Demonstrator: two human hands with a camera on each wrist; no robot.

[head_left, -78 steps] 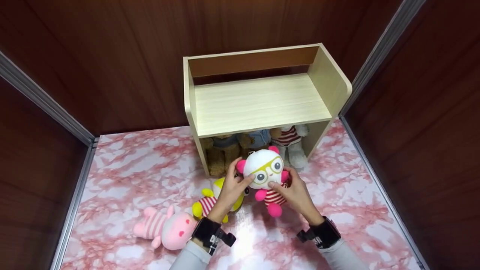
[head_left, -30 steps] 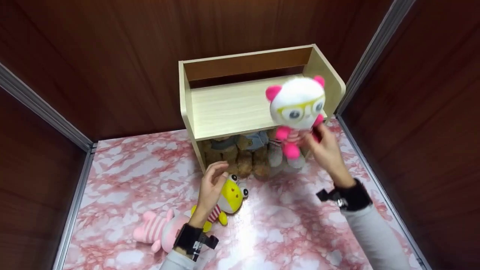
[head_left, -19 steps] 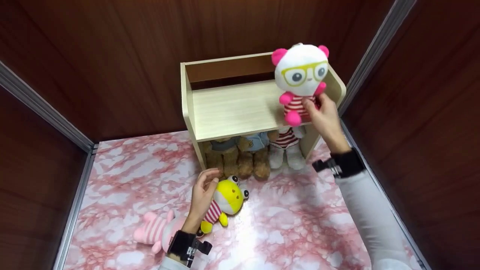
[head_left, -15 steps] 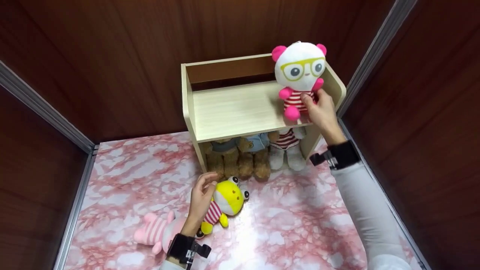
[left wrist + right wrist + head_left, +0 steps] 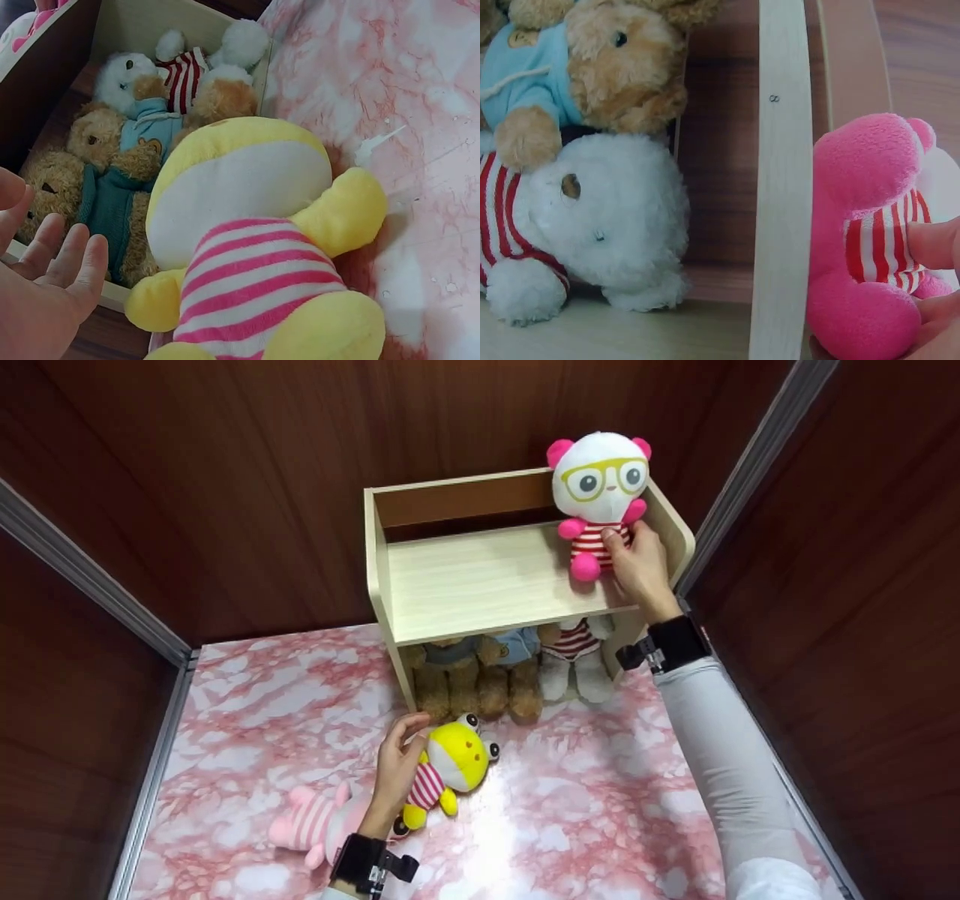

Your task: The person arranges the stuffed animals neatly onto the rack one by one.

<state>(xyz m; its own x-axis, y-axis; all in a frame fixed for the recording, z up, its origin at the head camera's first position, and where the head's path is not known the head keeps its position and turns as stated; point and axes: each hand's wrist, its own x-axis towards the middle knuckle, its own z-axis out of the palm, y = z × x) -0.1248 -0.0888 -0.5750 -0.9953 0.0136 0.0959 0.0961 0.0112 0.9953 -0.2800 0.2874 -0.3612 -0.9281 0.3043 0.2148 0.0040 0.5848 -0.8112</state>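
Note:
My right hand [image 5: 642, 564] grips a plush panda [image 5: 600, 480] by its striped body. The toy has a white head, yellow glasses and pink limbs, and is upright at the right end of the upper board of a pale wooden shelf [image 5: 480, 577]. In the right wrist view its pink feet [image 5: 862, 322] are at the board's front edge. My left hand [image 5: 397, 765], fingers loosely bent and holding nothing, hovers beside a yellow plush frog [image 5: 457, 757] in a pink-striped shirt, which lies on the floor. Whether the hand touches the frog I cannot tell.
Under the board sit brown teddy bears [image 5: 446, 679] and a white one [image 5: 607, 210] in red stripes. A pink plush toy [image 5: 311, 817] lies left of the frog, partly behind my left forearm. Dark wooden panels [image 5: 225, 495] enclose the pink marbled floor [image 5: 285, 690].
Both hands held the panda at first; my left hand let go and moved down-left beside the frog. My right hand lifted the panda up and right to the upper board.

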